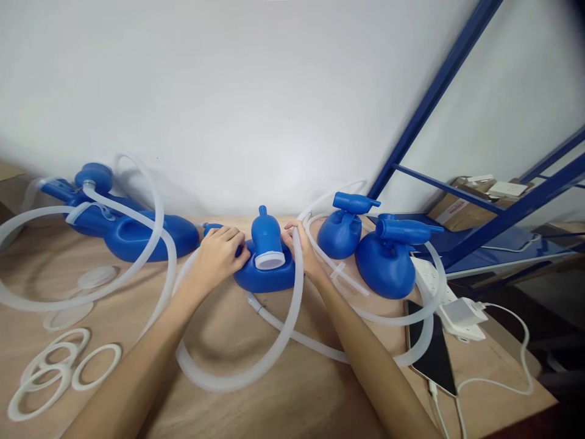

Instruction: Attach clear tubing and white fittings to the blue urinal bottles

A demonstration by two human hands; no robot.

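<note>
- The tabletop (219, 421) should bear the weight.
- The white hose (298, 274) should loop loosely, without kink.
- The blue bottle (262, 281) lies on the tabletop, best held flat.
- The left hand (223, 247) grasps its left end; of the right hand (302, 244), behind the hose, I cannot tell the grip.

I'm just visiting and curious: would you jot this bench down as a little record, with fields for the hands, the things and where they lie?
Left hand: on the left end of the middle blue container
Right hand: at that container's right end, pale tube against it; grip unclear
On middle container: blue cone-like piece, wide white-rimmed end toward the camera
Person's right: two more blue containers, phone, power strip
Person's left: white rings, some overlapping
</note>
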